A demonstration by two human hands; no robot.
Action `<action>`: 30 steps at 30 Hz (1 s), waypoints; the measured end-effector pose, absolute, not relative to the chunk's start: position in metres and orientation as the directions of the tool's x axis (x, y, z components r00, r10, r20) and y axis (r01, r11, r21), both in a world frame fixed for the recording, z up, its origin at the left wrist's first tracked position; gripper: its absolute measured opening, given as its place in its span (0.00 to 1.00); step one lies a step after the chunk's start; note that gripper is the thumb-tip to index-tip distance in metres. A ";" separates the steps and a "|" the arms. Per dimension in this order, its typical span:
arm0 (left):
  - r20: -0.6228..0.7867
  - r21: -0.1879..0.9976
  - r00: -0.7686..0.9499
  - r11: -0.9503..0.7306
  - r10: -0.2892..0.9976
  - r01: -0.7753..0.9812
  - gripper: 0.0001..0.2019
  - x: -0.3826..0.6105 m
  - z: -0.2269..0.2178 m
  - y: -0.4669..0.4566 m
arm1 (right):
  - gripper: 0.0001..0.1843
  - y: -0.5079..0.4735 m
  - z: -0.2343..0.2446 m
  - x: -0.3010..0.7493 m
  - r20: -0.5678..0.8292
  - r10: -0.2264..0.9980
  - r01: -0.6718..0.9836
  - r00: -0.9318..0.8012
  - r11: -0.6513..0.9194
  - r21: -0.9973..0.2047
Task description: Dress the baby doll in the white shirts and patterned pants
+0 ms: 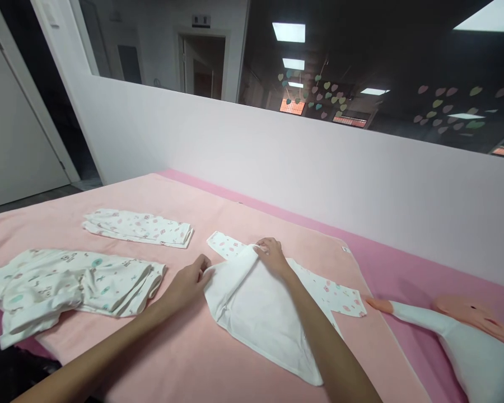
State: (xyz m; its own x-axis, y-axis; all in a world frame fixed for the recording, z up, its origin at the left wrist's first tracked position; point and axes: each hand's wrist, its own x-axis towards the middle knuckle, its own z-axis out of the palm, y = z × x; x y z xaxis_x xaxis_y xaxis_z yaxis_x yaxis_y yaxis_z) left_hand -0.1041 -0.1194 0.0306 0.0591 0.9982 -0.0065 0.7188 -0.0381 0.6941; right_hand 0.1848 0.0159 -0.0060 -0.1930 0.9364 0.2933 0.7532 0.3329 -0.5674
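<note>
A small white baby shirt [264, 310] lies spread on the pink blanket, its plain side facing up. Its patterned sleeves stick out at the upper left and at the right. My left hand [192, 281] pinches the shirt's left edge between thumb and fingers. Near the top of the shirt, my right hand [272, 256] grips a turned-over edge of the cloth. A fold runs slantwise between the two hands. My right forearm covers part of the shirt's right side.
Folded patterned baby pants [138, 226] lie at the back left. A green-patterned baby garment [79, 285] is bunched at the left edge. On the right, a baby doll [457, 330] in white lies on the pink mat, beside the blanket [185, 358]. A white wall [277, 145] stands behind.
</note>
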 end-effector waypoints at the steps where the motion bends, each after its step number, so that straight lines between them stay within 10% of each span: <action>1: 0.013 0.668 0.027 -0.029 1.000 0.743 0.11 -0.109 0.030 -0.124 | 0.16 0.016 -0.009 0.183 0.301 0.938 0.762 -0.170 0.319 -0.563; 7: 0.349 0.394 0.214 -0.351 0.912 0.850 0.16 -0.116 0.013 -0.152 | 0.19 0.004 -0.015 0.174 0.364 0.922 0.810 -0.132 0.312 -0.496; 12: 0.337 0.264 0.606 -0.690 0.721 0.674 0.34 -0.099 0.001 -0.184 | 0.32 -0.008 -0.023 0.164 0.328 0.910 0.853 -0.253 0.370 -0.368; 20: 0.267 0.234 0.656 -0.708 0.706 0.666 0.31 -0.108 0.003 -0.191 | 0.39 -0.009 -0.028 0.158 0.119 0.941 0.920 -0.316 0.335 -0.201; 30: 0.290 0.150 0.570 -0.624 0.769 0.767 0.30 -0.088 0.013 -0.072 | 0.42 -0.020 -0.025 0.124 0.187 0.933 0.913 -0.306 0.344 -0.221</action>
State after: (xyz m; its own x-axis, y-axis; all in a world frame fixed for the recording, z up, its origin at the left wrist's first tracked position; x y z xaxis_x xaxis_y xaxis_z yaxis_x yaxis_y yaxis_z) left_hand -0.0884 -0.0720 0.0130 0.5698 0.7691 0.2896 0.7666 -0.6244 0.1499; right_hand 0.1243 -0.0202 -0.0246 -0.3063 0.9333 0.1873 0.9128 0.3438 -0.2205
